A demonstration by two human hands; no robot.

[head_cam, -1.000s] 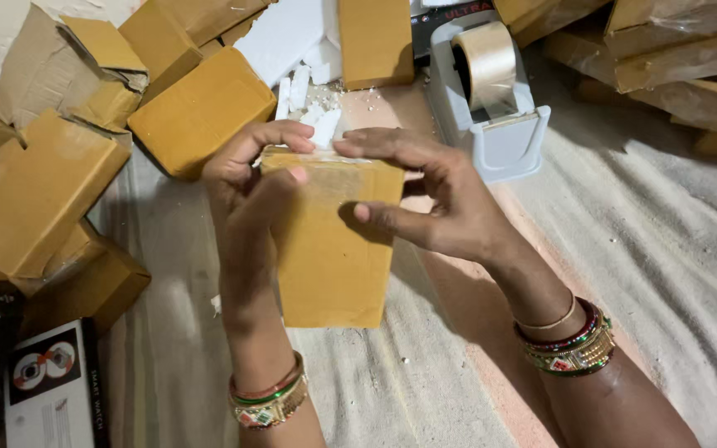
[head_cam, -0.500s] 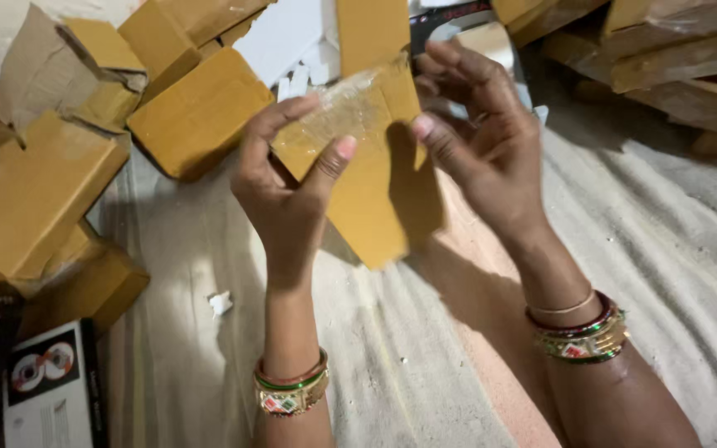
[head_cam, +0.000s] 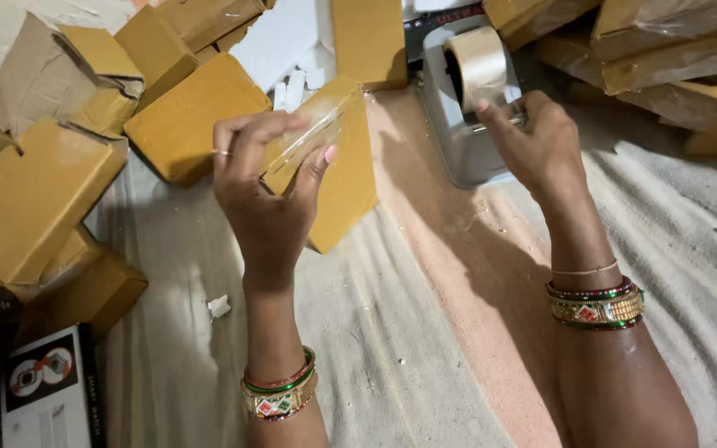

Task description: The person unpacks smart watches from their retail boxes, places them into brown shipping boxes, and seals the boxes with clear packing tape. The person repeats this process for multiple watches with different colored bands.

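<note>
We see a makeshift packing spot, likely in a home: work goes on over a striped cloth (head_cam: 425,365) spread on the floor. Brown cartons (head_cam: 35,207) pile up at the left and top right of the frame, and a tape dispenser (head_cam: 466,108) stands at top centre.

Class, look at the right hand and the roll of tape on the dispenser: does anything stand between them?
Nothing visible does. The right hand is already at the grey tape dispenser, fingertips at its front edge just below the tape roll. The left hand holds the brown cardboard box off to the side.
</note>
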